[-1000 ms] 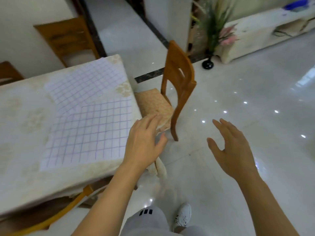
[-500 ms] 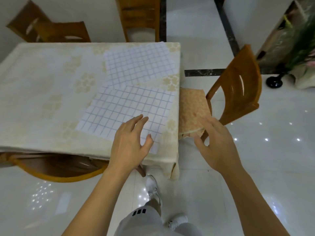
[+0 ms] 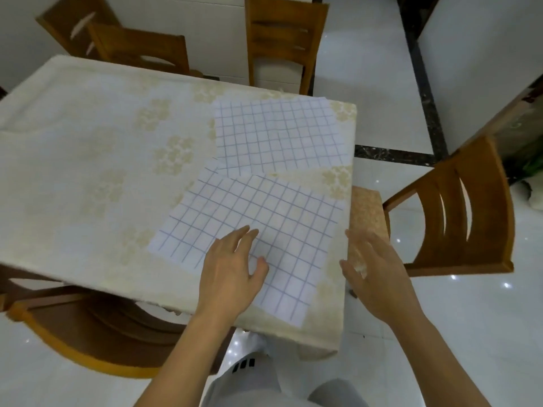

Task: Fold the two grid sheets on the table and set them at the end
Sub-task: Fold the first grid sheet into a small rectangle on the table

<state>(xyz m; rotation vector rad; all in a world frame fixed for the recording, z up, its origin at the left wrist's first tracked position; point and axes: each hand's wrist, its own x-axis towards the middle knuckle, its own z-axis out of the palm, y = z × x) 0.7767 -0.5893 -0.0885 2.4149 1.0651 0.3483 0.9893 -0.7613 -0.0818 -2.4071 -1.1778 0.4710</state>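
Two white sheets with a blue grid lie flat and unfolded on the table's right end. The near sheet (image 3: 273,227) is turned at an angle and its far corner overlaps the far sheet (image 3: 279,136). My left hand (image 3: 232,274) hovers palm down over the near sheet's front edge, fingers apart, holding nothing. My right hand (image 3: 373,274) is open beside the table's right edge, off the sheet, also holding nothing.
The table (image 3: 88,177) has a cream cloth with a floral pattern. A wooden chair (image 3: 458,218) with a patterned seat stands at the right end. More wooden chairs stand at the far side (image 3: 282,39) and the near left (image 3: 82,339). Glossy white floor surrounds it.
My view has swung left and closer, bringing the whole table end into sight. Both hands have moved forward to the near sheet, the left one now over it.
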